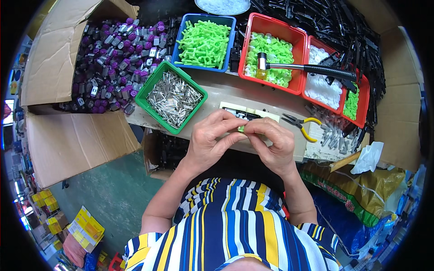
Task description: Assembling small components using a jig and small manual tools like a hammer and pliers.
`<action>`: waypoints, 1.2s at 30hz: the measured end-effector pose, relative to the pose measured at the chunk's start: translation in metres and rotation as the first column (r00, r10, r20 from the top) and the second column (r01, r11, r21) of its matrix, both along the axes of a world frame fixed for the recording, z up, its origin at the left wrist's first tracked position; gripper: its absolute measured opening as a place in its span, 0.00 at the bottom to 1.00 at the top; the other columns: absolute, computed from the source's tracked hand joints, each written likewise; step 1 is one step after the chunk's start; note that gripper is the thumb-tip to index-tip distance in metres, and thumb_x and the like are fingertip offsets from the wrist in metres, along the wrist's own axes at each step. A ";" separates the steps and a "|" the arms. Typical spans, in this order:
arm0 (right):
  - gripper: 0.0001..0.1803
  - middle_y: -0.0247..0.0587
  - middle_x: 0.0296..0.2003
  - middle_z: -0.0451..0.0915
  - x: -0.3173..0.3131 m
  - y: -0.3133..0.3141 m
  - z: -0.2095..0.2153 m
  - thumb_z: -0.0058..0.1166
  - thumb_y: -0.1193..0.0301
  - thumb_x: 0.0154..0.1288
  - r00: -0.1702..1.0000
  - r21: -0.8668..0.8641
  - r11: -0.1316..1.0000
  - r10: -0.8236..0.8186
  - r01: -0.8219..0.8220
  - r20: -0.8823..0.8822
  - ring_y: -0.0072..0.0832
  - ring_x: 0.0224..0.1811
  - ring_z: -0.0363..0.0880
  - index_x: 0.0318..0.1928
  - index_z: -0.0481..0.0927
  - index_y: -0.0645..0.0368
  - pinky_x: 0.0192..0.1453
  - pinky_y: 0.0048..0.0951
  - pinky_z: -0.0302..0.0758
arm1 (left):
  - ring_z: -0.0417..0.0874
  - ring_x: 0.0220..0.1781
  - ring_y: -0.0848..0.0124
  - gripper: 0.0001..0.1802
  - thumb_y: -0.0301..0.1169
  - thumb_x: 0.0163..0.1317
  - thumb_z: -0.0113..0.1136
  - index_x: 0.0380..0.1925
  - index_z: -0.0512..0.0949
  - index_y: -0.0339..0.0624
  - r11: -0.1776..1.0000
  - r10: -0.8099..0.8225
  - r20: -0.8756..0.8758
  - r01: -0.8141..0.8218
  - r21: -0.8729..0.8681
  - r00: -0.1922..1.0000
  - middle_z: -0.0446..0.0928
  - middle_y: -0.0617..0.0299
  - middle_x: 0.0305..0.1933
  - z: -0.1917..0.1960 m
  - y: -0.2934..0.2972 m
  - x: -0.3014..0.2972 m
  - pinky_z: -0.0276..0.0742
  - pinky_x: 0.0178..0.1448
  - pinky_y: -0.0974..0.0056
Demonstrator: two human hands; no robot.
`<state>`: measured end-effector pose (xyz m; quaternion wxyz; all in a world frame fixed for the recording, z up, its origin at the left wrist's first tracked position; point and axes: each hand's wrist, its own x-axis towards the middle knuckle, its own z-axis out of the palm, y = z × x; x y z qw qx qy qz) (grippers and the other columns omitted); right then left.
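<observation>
The left hand [209, 141] and right hand [275, 145] meet, pinching a green piece [241, 129]. Pliers [299, 123] lie rightward on the tabletop [221, 91].

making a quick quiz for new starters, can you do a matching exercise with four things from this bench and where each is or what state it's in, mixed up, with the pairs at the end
1. hammer
2. green bin
3. small green piece
4. pliers

A. between the left hand and the right hand
B. on the table, yellow handles spread apart
C. lying across red bins
D. holding silvery metal pins

Pairs: 1-C, 2-D, 3-A, 4-B
</observation>
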<state>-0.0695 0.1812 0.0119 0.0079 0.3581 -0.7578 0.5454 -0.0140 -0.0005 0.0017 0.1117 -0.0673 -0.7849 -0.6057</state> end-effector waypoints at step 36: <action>0.09 0.39 0.29 0.74 -0.015 0.009 -0.012 0.65 0.80 0.53 0.966 0.305 0.935 -0.112 0.181 -0.232 0.35 0.31 0.77 0.37 0.82 0.61 0.37 0.34 0.71 | 0.77 0.44 0.57 0.19 0.27 0.45 0.75 0.41 0.85 0.39 0.851 0.126 -0.305 -0.261 -0.456 0.944 0.78 0.60 0.37 -0.022 0.009 0.002 0.76 0.45 0.56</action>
